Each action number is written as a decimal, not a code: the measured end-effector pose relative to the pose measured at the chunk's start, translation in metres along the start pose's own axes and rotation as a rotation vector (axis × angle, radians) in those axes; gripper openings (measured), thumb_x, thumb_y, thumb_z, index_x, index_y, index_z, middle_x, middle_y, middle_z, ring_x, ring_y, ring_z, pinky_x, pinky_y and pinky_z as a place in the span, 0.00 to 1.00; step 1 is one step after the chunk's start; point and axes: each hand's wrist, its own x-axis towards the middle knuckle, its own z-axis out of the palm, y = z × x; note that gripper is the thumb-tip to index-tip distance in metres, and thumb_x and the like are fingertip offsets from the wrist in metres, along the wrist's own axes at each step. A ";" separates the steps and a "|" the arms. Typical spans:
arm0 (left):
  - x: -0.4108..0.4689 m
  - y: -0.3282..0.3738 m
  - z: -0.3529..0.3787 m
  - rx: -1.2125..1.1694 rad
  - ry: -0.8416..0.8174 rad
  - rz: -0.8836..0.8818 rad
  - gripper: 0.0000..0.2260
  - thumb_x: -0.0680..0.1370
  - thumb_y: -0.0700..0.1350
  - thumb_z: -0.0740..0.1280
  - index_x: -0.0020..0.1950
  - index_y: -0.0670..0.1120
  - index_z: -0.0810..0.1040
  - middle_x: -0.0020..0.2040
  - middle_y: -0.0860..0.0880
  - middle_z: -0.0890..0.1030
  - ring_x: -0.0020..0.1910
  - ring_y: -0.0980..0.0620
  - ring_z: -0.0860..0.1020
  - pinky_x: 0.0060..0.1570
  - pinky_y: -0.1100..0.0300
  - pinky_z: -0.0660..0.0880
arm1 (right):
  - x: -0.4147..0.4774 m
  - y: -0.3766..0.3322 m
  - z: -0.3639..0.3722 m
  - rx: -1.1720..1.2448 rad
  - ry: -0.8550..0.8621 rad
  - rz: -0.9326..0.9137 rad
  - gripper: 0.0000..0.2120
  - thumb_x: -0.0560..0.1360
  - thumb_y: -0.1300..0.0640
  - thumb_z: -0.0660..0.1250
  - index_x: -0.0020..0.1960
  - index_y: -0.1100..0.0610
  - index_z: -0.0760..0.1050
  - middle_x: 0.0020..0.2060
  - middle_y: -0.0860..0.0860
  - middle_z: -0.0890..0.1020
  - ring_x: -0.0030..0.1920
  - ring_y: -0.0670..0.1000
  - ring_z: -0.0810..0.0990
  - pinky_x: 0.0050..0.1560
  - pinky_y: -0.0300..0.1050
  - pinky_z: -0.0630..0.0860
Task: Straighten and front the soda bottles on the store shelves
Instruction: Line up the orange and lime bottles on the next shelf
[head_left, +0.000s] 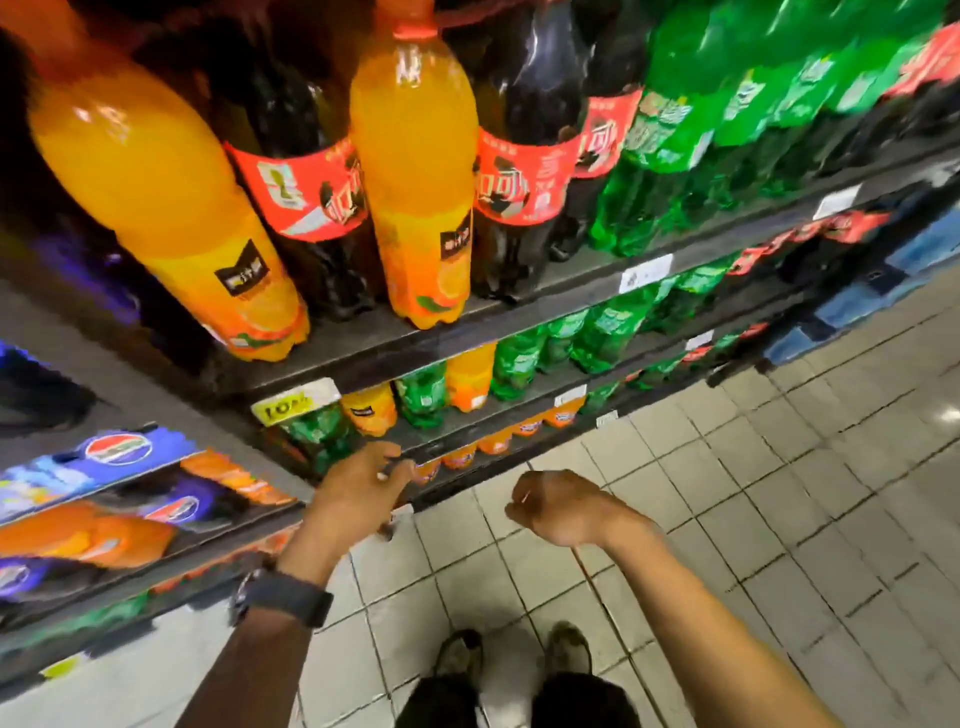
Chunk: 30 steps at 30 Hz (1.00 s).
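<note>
Left hand (363, 488) low, at edge of lower shelf (467, 430); fingers loosely curled, gripping nothing, contact with edge unclear. Right hand (556, 512) over floor (753, 493), fingers curled into fist, empty. Two orange bottles (410, 171) upright at front of top shelf (571, 283), colas (519, 166) between and beside, green bottles (665, 130) further right. Watch (280, 597) on left wrist.

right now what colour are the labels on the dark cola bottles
Red with dark and white print; the labels show best in the head view.
</note>
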 end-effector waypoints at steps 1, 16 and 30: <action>0.004 0.003 0.002 -0.013 0.024 -0.017 0.12 0.78 0.52 0.65 0.60 0.49 0.77 0.50 0.46 0.83 0.51 0.46 0.80 0.51 0.56 0.73 | 0.013 0.003 -0.006 0.004 -0.004 -0.036 0.14 0.78 0.46 0.59 0.52 0.54 0.77 0.48 0.53 0.81 0.52 0.53 0.78 0.49 0.43 0.73; 0.065 -0.062 0.082 -0.036 0.489 -0.090 0.08 0.78 0.44 0.64 0.54 0.51 0.79 0.44 0.53 0.83 0.47 0.49 0.81 0.48 0.57 0.76 | 0.193 0.042 0.020 0.115 0.244 -0.491 0.06 0.77 0.54 0.63 0.46 0.50 0.79 0.36 0.45 0.81 0.38 0.46 0.78 0.37 0.36 0.70; 0.138 -0.191 0.191 -0.013 1.095 0.321 0.09 0.79 0.40 0.65 0.58 0.46 0.78 0.54 0.53 0.80 0.54 0.57 0.77 0.55 0.63 0.73 | 0.322 0.071 0.128 0.038 0.936 -1.009 0.12 0.78 0.54 0.61 0.60 0.51 0.74 0.54 0.47 0.79 0.56 0.47 0.75 0.58 0.42 0.72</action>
